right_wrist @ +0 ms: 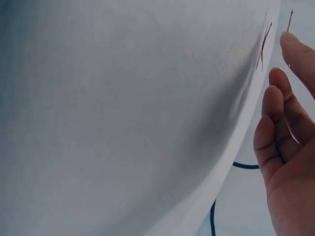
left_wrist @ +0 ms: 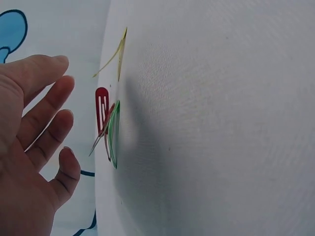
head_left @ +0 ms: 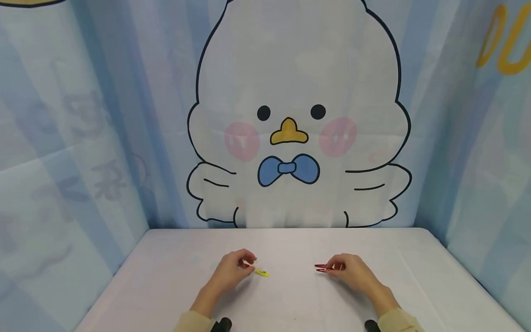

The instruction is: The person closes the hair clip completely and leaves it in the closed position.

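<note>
"Red is showing by the right hand (head_left: 353, 273); is it holding something?"

"Yes, thumb and finger are nearly closing together, and they seem to be pinching a slim red clip (right_wrist: 290, 20). A second red clip (right_wrist: 265, 43) is lying on the bench (head_left: 298, 304), near these fingertips."

"Why by the tips only?"

"Probably the clip is being too thin for the whole palm."

"And the left hand (head_left: 232, 271)?"

"It is hovering with fingers softly bent and parted, apparently holding nothing, perhaps so curved because the clips are lying flat."

"Which clips?"

"The left wrist view is showing a green clip (left_wrist: 110, 140) and a dark red clip (left_wrist: 102, 109) overlapping beside its fingertips, and a yellow clip (left_wrist: 122, 51) beyond the thumb. In the head view I am not finding the green."
</note>
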A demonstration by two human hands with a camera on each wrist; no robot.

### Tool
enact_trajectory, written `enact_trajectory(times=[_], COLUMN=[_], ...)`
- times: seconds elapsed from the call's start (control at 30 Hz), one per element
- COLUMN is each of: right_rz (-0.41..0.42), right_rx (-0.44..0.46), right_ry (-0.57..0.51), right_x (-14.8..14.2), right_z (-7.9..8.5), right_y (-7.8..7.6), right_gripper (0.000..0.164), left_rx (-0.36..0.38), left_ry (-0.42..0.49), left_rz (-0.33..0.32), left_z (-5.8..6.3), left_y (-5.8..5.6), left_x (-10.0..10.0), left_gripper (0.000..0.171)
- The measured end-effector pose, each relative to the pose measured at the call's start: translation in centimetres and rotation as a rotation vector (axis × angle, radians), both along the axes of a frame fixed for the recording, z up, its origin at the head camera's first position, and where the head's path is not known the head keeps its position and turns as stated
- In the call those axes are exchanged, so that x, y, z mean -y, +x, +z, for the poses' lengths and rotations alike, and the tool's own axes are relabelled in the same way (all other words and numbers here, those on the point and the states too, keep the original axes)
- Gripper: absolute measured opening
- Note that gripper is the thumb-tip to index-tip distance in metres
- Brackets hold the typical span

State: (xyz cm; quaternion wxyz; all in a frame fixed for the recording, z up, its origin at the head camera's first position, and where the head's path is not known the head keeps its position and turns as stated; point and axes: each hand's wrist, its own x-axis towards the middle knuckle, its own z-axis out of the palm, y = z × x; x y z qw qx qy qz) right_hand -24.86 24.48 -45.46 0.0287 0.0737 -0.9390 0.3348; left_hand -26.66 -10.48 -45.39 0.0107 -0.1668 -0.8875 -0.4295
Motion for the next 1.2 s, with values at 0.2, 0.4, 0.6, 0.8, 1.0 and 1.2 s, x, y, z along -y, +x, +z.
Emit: enact_trajectory(times=[0.2,0.4,0.6,0.8,1.0,1.2], right_rz=[0.008,0.022,0.039,0.038,0.013,-0.018], right_rx=[0.053,0.092,0.079,0.083,0.083,0.084], right_ry=[0.041,0.055,0.06,0.043,0.026,0.002], right_x=[0.1,0.2,0.1,-0.1,-0.2,-0.2], right_z=[-0.1,-0.1,-0.3,-0.3,0.1,0.5], right_y=[-0.1,-0.3,-0.4,-0.3,-0.3,-0.3], right_gripper=[0.013,0.014,0.015,0.014,0.013,0.012], left_rx=[0.022,0.021,0.017,0.024,0.028,0.024], left_ry=[-0.058,-0.122,-0.182,-0.224,-0.255,-0.273], left_rz=[-0.013,-0.011,0.005,0.006,0.004,-0.001], left_z=[0.1,0.0,0.1,0.1,0.1,0.1], left_y=[-0.3,-0.6,-0.8,-0.8,-0.9,-1.2], left_x=[0.1,0.0,-0.2,-0.5,-0.8,-1.0], left_gripper=[0.02,0.02,0.018,0.016,0.015,0.014])
